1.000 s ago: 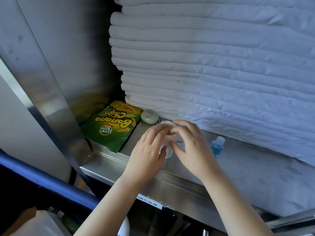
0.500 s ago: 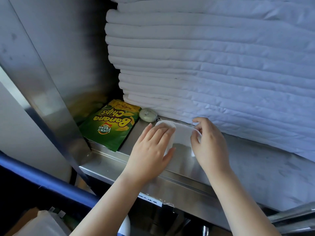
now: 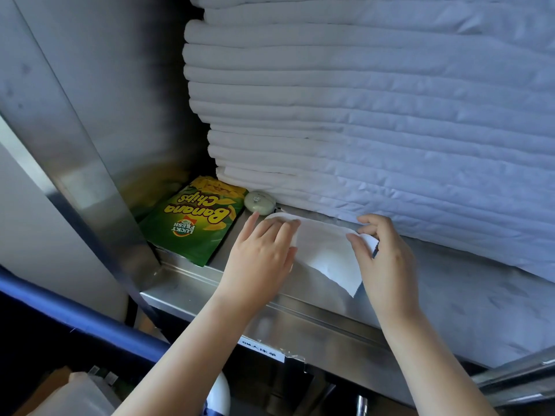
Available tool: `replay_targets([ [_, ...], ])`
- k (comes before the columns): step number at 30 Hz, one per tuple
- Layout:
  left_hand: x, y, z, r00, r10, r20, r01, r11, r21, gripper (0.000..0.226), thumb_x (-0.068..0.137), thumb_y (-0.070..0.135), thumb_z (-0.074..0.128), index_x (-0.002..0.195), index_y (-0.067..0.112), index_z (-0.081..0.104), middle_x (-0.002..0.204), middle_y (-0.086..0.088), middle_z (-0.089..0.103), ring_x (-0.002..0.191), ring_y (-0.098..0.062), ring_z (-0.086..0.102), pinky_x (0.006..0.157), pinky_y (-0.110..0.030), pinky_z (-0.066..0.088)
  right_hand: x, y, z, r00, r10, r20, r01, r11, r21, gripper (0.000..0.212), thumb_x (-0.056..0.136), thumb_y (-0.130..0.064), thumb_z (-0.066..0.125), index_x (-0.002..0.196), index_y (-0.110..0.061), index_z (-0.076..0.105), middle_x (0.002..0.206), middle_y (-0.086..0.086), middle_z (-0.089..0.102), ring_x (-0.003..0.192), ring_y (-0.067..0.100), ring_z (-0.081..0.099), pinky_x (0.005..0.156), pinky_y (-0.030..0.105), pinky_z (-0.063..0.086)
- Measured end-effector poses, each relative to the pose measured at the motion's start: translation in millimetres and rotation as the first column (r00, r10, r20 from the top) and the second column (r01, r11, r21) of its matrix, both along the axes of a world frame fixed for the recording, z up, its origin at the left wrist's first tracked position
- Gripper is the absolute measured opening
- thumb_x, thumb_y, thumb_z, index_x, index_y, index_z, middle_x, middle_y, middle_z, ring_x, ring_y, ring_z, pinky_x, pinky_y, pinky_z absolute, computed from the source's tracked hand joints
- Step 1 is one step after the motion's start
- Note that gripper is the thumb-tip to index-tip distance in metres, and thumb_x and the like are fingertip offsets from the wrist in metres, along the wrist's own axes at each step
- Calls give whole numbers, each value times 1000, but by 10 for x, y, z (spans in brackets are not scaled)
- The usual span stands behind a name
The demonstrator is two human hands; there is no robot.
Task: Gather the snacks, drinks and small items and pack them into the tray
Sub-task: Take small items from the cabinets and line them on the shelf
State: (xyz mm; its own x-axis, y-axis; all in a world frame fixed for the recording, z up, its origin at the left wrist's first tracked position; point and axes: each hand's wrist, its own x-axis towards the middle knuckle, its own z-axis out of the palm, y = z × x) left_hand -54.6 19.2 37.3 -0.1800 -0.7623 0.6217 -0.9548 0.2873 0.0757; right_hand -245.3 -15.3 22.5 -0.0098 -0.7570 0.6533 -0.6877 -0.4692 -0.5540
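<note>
A white sheet of paper [image 3: 326, 250] lies spread on the steel shelf [image 3: 288, 310], one corner hanging over the front edge. My left hand [image 3: 261, 256] presses flat on its left end. My right hand [image 3: 381, 253] pinches its right end between thumb and fingers. A green bag of banana chips [image 3: 195, 225] lies flat at the shelf's left. A small pale green oval item [image 3: 259, 201] sits just behind my left hand, against the linen. The small blue bottle seen earlier is hidden behind my right hand.
A tall stack of folded white linen [image 3: 375, 115] fills the shelf behind and to the right. A steel side wall [image 3: 90, 130] closes the left. A blue bar [image 3: 75, 319] and a white plastic container [image 3: 75, 397] lie below left.
My hands have moved apart and the white paper has been unrolled flat between them. My right hand slid right, covering the blue bottle.
</note>
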Motion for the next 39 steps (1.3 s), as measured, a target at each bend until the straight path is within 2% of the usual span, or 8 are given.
replay_targets([
  [5, -11, 7, -13, 999, -2, -36, 3, 1000, 19, 36, 72, 9, 72, 107, 6, 65, 92, -4, 68, 88, -26, 64, 101, -44, 43, -70, 10, -66, 1000, -4, 9, 4, 999, -33, 24, 83, -15, 70, 104, -11, 59, 85, -2, 65, 69, -2, 38, 64, 10, 28],
  [11, -6, -11, -22, 998, -27, -63, 29, 999, 23, 34, 71, 6, 71, 104, 2, 64, 94, -7, 67, 90, -28, 62, 100, -29, 35, -98, 28, -124, 998, 28, -56, -34, 994, -106, 28, 82, -13, 70, 105, -18, 55, 88, -2, 65, 72, -6, 37, 67, 7, 30],
  [17, -2, -2, -40, 997, -51, -61, 53, 998, 28, 33, 73, 9, 72, 104, 4, 64, 94, -6, 68, 90, -27, 62, 99, -28, 35, -192, 36, -232, 996, 32, -83, -45, 986, -160, 29, 82, -6, 70, 102, -19, 54, 88, 1, 66, 79, 7, 52, 70, 9, 34],
  [21, 69, -20, -17, 993, -80, -92, 86, 994, 61, 33, 79, 18, 71, 109, 7, 62, 99, -3, 65, 93, -24, 58, 96, -30, 41, -215, 2, -199, 998, 3, -61, -13, 985, -174, 20, 85, -11, 67, 101, -16, 56, 88, -1, 66, 78, 5, 51, 70, 7, 33],
  [24, 94, -20, 5, 985, -84, -148, 98, 992, 85, 36, 79, 21, 72, 111, 10, 61, 104, -3, 58, 96, -20, 55, 76, -23, 42, -214, 12, -194, 997, 12, -75, -24, 987, -160, 20, 82, -14, 67, 100, -13, 57, 89, -1, 66, 75, -7, 39, 72, -1, 30],
  [28, 98, -32, 7, 982, -71, -176, 84, 994, 70, 48, 74, 24, 78, 115, 5, 61, 110, -7, 57, 102, -18, 44, 87, -23, 36, -210, 85, -237, 997, 37, -71, -47, 988, -144, 23, 79, -12, 71, 99, -10, 59, 89, -1, 67, 76, -12, 37, 73, -5, 28],
  [32, 84, -63, 28, 988, -60, -142, 74, 992, 97, 58, 76, 29, 77, 123, 1, 58, 117, -9, 59, 108, -19, 40, 95, -25, 32, -229, 151, -266, 998, 55, -36, -60, 989, -133, 21, 82, -16, 68, 100, -12, 59, 92, -15, 57, 81, -11, 45, 74, -4, 31],
  [39, 42, -117, 56, 995, -17, -99, 29, 992, 123, 53, 72, 39, 78, 110, 4, 65, 102, -8, 60, 96, -28, 52, 84, -36, 47, -247, 221, -309, 993, 77, 88, -82, 995, 55, 31, 78, -7, 74, 105, -19, 62, 92, -21, 60, 86, -4, 57, 78, 4, 40],
])
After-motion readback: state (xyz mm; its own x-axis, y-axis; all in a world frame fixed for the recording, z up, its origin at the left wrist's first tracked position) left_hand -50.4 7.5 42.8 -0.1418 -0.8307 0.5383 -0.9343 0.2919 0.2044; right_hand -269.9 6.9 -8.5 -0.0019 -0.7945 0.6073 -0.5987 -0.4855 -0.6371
